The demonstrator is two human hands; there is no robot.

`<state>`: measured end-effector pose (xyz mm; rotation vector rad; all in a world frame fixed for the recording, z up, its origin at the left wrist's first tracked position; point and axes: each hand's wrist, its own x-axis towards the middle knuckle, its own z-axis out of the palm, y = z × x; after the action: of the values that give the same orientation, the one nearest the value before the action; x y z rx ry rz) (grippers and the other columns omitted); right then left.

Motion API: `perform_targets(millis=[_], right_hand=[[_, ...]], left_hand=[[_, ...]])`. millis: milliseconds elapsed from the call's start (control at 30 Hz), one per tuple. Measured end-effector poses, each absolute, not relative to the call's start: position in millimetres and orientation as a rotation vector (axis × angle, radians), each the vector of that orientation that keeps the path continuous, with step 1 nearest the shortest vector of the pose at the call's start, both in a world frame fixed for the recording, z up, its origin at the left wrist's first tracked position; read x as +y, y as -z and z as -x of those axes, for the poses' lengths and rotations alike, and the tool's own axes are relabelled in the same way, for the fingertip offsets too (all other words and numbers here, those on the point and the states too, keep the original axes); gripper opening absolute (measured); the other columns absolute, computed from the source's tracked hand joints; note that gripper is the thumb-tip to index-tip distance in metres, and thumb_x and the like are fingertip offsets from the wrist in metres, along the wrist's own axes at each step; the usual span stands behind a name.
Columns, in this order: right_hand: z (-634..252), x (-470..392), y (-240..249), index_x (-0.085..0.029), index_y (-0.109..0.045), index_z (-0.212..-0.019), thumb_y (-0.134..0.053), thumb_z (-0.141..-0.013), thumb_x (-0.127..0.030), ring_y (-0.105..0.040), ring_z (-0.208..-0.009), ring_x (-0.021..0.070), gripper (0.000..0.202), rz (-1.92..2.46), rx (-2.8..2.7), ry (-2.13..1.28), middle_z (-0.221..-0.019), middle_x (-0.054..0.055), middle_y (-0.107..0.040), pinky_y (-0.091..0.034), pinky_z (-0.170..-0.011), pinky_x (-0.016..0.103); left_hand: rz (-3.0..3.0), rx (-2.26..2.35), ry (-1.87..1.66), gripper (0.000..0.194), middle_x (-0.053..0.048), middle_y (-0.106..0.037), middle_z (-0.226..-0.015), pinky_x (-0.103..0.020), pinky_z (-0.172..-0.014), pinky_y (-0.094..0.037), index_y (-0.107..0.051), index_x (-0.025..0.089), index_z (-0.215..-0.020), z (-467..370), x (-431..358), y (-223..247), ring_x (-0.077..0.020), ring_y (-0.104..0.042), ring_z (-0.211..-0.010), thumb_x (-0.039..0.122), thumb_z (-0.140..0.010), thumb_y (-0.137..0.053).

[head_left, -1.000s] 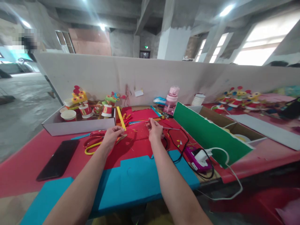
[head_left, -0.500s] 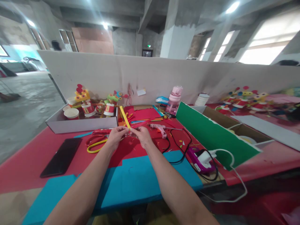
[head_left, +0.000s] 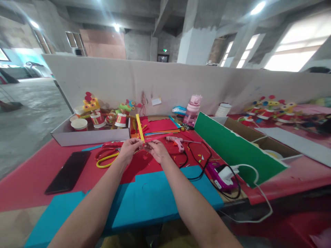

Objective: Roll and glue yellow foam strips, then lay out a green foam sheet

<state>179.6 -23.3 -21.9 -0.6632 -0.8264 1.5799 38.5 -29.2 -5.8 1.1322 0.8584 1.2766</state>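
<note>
Between my two hands, a yellow paper strip [head_left: 140,127] and a red paper strip [head_left: 157,137] meet at their ends at an angle. The yellow one points up and away; the red one runs off to the right, above my right fingers. My left hand [head_left: 129,149] is closed in a pinch on the yellow strip near the joint. My right hand [head_left: 156,151] pinches at the red strip's end beside it, fingertips nearly touching the left ones. Fingers partly hide the joint. Scissors with yellow and red handles [head_left: 106,161] lie by my left hand, a pink glue gun [head_left: 176,143] beyond my right.
At left are a black phone [head_left: 67,172] and a white box [head_left: 90,137] of paper-cup figures. Blue sheets [head_left: 155,199] lie under my forearms. A purple power strip [head_left: 222,177] with cables and a green-sided box [head_left: 232,146] stand at right. A pale partition [head_left: 165,81] rises behind.
The yellow strip has swung slightly right and stands more upright. The right fingers have shifted a little at the joint, and more of the red strip shows above them.
</note>
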Motion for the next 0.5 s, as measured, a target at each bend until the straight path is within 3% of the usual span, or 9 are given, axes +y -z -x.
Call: perform_targets(millis=[267,500], right_hand=[[-176.6,-23.8,23.0,-0.016,-0.067,-0.069,-0.086,-0.048,-0.029,-0.061,-0.058,0.0123,0.031,0.622,-0.797,-1.655,-0.058,-0.001,-0.065,-0.054,-0.072,0.030],[-179.4,-27.4,19.4,-0.017,-0.066,-0.076,-0.085,-0.053,-0.031,-0.060,-0.060,0.0097,0.033,0.646,-0.851,-1.635,-0.065,-0.002,-0.066,-0.052,-0.071,0.026]], left_hand=[[-1.230,0.929,-1.339,0.027,-0.001,-0.060,-0.057,-0.023,-0.055,-0.041,-0.066,0.014,-0.066,-40.0,-26.8,7.8,-0.0094,-0.051,-0.053,0.035,-0.058,-0.080],[-1.284,0.977,-1.355,0.026,-0.001,-0.061,-0.058,-0.023,-0.055,-0.041,-0.066,0.014,-0.065,-38.8,-27.6,6.3,-0.0100,-0.052,-0.053,0.035,-0.058,-0.079]])
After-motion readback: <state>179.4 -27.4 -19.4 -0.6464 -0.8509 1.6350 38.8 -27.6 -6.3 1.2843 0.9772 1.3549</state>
